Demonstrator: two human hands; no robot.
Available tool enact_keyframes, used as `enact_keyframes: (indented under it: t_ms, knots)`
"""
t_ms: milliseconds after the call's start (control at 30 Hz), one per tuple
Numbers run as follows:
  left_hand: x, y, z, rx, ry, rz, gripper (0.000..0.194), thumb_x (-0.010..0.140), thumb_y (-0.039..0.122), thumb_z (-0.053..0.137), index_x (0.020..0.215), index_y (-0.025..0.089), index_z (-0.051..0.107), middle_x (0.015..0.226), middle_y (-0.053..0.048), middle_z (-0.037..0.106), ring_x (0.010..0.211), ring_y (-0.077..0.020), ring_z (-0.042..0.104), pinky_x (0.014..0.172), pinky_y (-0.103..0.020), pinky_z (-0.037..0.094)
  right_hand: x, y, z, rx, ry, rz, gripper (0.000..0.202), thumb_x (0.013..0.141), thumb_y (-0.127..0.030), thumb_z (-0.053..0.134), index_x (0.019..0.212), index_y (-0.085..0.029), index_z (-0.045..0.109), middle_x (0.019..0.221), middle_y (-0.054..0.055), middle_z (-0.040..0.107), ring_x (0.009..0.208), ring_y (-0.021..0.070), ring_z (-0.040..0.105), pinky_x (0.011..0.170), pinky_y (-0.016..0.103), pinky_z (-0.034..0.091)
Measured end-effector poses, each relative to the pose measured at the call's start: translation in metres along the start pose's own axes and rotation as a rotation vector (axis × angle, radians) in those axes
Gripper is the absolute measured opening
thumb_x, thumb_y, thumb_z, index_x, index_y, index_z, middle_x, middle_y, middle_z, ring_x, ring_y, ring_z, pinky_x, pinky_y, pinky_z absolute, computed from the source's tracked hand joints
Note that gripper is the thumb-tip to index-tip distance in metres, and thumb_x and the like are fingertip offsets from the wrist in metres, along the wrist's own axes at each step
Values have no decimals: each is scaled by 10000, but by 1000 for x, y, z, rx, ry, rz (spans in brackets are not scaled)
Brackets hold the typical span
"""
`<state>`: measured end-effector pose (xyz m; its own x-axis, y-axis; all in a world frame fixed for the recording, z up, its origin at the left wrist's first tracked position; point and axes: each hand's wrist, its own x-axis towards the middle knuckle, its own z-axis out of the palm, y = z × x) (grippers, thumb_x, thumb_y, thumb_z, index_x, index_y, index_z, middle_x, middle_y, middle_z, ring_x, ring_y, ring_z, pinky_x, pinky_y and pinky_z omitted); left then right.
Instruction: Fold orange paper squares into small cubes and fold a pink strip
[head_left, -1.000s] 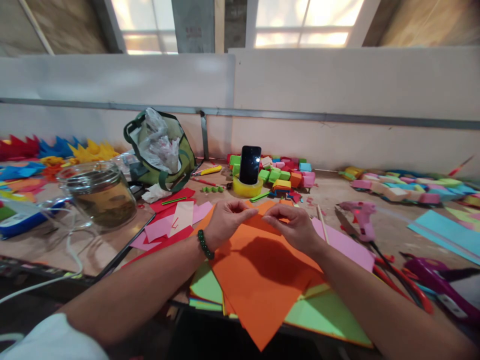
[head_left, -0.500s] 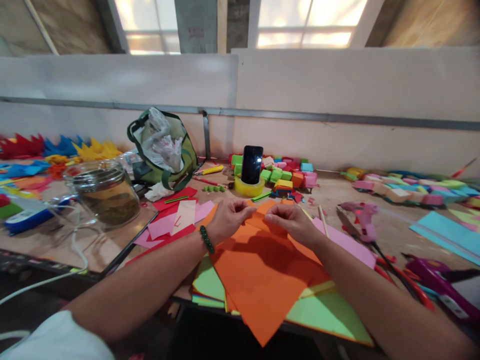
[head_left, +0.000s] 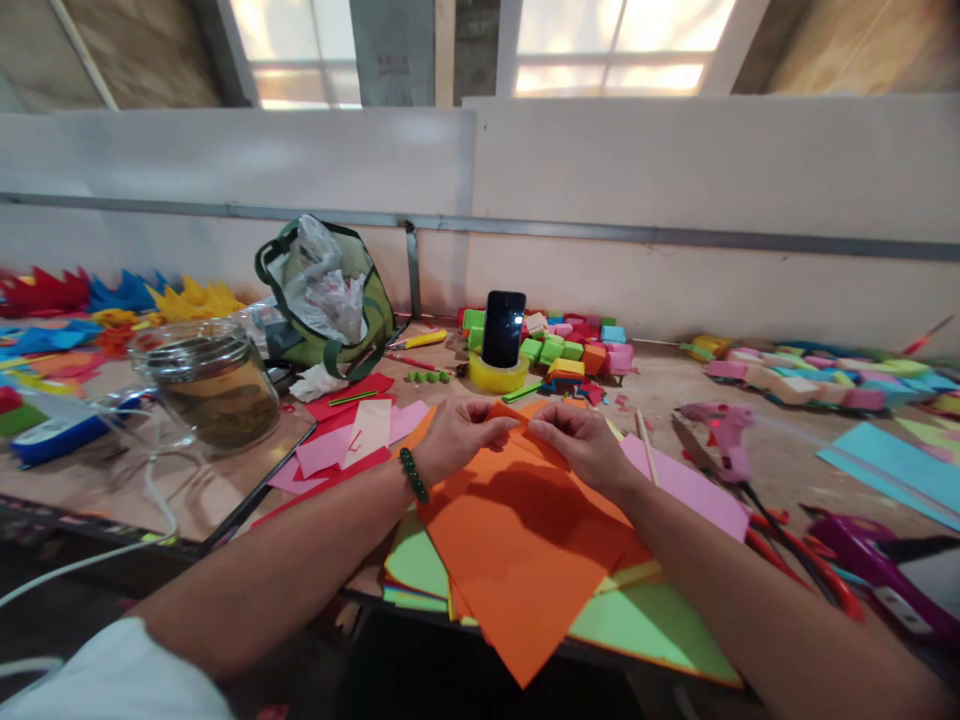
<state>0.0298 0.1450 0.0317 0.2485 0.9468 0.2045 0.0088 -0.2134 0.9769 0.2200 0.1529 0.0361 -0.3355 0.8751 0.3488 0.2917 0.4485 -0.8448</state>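
A small piece of orange paper (head_left: 541, 446) is pinched between both hands, above larger orange sheets (head_left: 525, 560). My left hand (head_left: 463, 436) has thumb and fingers closed on its left side, with a green bead bracelet at the wrist. On the right side my right hand (head_left: 576, 440) grips the same piece between thumb and fingers. The large sheets lie over light green paper (head_left: 660, 630) at the table's front edge. Just beyond the hands, a phone (head_left: 504, 330) leans upright in a roll of yellow tape (head_left: 498, 374).
Left stand a glass jar (head_left: 214, 400) and a green bag (head_left: 322, 300). Colourful paper blocks (head_left: 555, 348) lie behind the tape. To the right are a pink glue gun (head_left: 727, 436), red-handled scissors (head_left: 825, 570) and a purple tool (head_left: 885, 575). Red and pink paper scraps (head_left: 330, 455) lie left of the hands.
Both hands have moved slightly closer together, and the small orange piece between them is now raised and tilted differently. The large orange sheets have shifted very slightly.
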Motion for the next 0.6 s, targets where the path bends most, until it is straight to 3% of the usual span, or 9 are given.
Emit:
enact_keyframes:
  t_ms: [67, 167, 300, 400, 500, 600]
  knots:
    - [1, -5, -3, 56, -35, -17, 385, 730, 366, 678, 1001, 94, 648, 649, -5, 613, 541, -88, 569, 555, -216, 483, 1, 5, 0, -4, -37, 25, 331, 790, -471, 606, 689, -156, 591, 528, -48, 441, 466, 67, 342, 412, 203, 270]
    - [3, -16, -9, 403, -76, -36, 494, 802, 318, 594, 1242, 102, 524, 631, 4, 611, 554, -117, 589, 554, -228, 472, 3, 17, 2, -145, -161, 51, 348, 816, -477, 560, 697, -155, 612, 513, -45, 471, 450, 72, 368, 410, 200, 278]
    - [6, -30, -15, 754, -62, 72, 393, 743, 200, 633, 1129, 139, 596, 866, -64, 640, 781, -180, 603, 697, -283, 480, 1, 29, 6, -355, -214, 43, 223, 783, -354, 609, 677, -162, 648, 593, 0, 583, 539, 113, 488, 504, 226, 358]
    - [10, -31, -17, 859, -232, 209, 234, 734, 98, 588, 947, 167, 658, 957, -74, 639, 860, -189, 595, 747, -275, 460, -3, 26, 8, -488, -182, -41, 110, 762, -207, 608, 827, -184, 694, 797, 47, 632, 722, 157, 550, 637, 259, 406]
    - [10, -22, -20, 878, -436, 264, 161, 742, 98, 572, 761, 191, 701, 852, -40, 682, 773, -155, 607, 710, -235, 439, -8, 18, 10, -653, -365, -309, 309, 769, -52, 499, 937, -208, 706, 915, 61, 636, 871, 172, 557, 721, 261, 420]
    - [2, -11, -26, 921, -554, 303, 228, 714, 80, 564, 799, 212, 729, 889, -40, 719, 798, -166, 630, 705, -234, 435, -11, 11, 11, -723, -540, -448, 401, 761, -2, 454, 1007, -201, 699, 942, 62, 670, 894, 177, 574, 715, 260, 432]
